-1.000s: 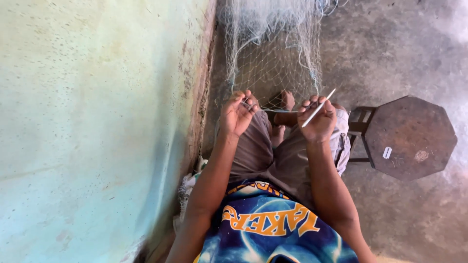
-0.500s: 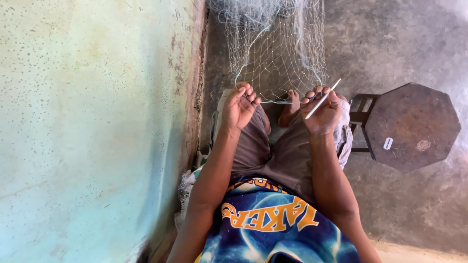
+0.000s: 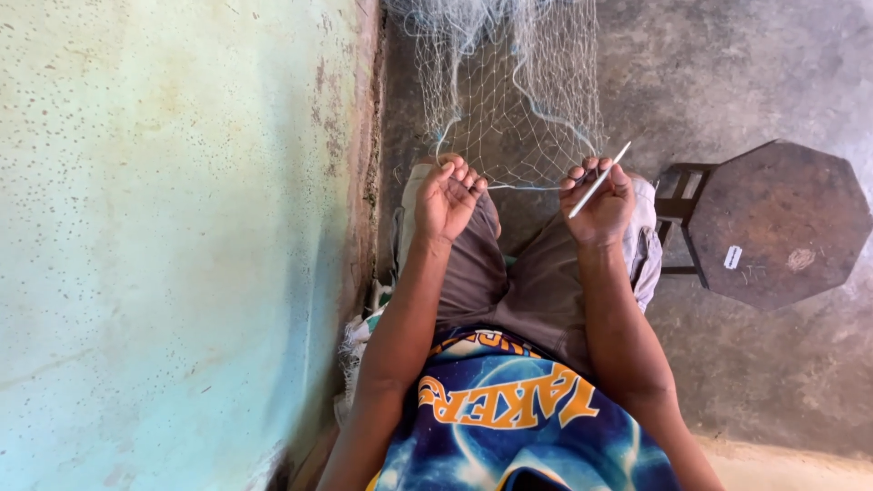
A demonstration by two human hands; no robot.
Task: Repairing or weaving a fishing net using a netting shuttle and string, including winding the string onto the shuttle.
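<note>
Fishing net [image 3: 509, 100] is hanging down from the top of the view, pale thin mesh, spreading over the floor [image 3: 755, 73] and ending at the person's knees. Its lower edge is running as a light cord between the two hands.

Netting needle [image 3: 600, 179], slim and white, is sitting tilted in the right hand [image 3: 600, 205], tip pointing up and to the right, past the fingers. Right hand is closed round it, fingers curled, thumb pressing on the shaft. It's also touching the net's edge cord.

Left hand [image 3: 448, 195] is curled nearly closed, fingertips pinching the net's edge at the mesh. Can't tell exactly which strand it's gripping.

Both hands are hovering just above the knees, near each other, with the cord stretching between them.

Person is sitting in brown shorts [image 3: 509, 273] and a blue printed shirt [image 3: 509, 418] with orange lettering.

Dark octagonal wooden stool [image 3: 773, 223] is standing on the concrete floor just beside the right knee, clear of the net.

Pale green speckled wall [image 3: 164, 245] is filling the left side, close to the left arm.
</note>
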